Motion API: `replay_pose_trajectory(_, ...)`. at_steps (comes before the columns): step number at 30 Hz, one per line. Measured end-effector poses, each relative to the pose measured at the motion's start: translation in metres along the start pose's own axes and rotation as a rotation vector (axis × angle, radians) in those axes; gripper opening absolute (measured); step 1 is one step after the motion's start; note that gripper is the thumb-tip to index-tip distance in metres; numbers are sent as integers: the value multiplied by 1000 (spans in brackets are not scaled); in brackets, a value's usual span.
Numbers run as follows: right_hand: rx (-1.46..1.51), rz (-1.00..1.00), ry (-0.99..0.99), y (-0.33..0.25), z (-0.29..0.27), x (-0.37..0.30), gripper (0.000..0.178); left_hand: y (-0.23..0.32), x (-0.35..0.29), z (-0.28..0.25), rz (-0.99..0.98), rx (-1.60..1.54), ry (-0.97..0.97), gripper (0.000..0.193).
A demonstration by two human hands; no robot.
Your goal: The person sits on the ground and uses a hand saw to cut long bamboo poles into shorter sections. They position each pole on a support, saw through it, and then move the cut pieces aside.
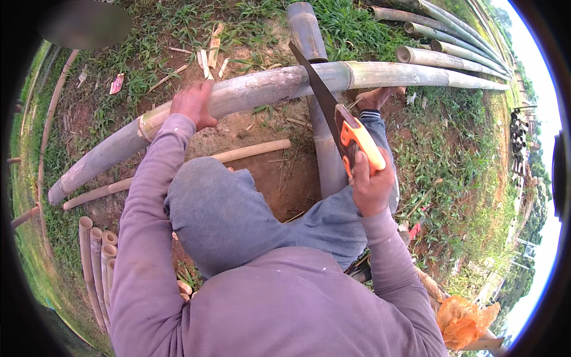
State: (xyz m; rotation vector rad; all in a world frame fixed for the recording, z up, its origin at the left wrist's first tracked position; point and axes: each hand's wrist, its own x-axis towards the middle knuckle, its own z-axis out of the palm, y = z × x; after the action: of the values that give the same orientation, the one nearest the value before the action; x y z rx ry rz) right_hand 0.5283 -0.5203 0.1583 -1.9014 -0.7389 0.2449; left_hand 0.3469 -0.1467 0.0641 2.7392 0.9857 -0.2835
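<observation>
A thick bamboo pole [256, 92] lies crosswise in front of me, bending from the lower left to the right rim. My left hand [193, 106] grips it from above, left of its middle, near a joint. In my right hand [373, 184] is a handsaw [326, 100] with an orange and dark handle. Its dark blade slants over the pole, tip up and away from me; I cannot tell how deep any cut goes. Beneath the pole runs a second thick bamboo piece [326, 152], pointing toward me. My bare foot [380, 97] is close by it.
Several bamboo poles [443, 58] lie at the far right. Short bamboo lengths [96, 244] are bunched at the lower left. A thinner bamboo stick [250, 150] lies on the soil behind the thick pole. Split bamboo scraps [214, 50] litter the grass; orange netting [467, 321] sits lower right.
</observation>
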Motion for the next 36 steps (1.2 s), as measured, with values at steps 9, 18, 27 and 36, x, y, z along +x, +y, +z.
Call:
replay_pose_trajectory(9,10,113,-22,-12,-2,-6,27,-16,2,-3,5,-31,-29,87)
replay_pose_trajectory(18,-143,-134,123,30,63,91,28,7,7,0,-8,35,15,100)
replay_pose_trajectory(27,184,85,41,3,-51,-109,29,-9,2,-1,-29,-2,-43,104)
replay_pose_trajectory(36,-178,-123,160,46,76,87,26,1,9,-3,13,1,31,95)
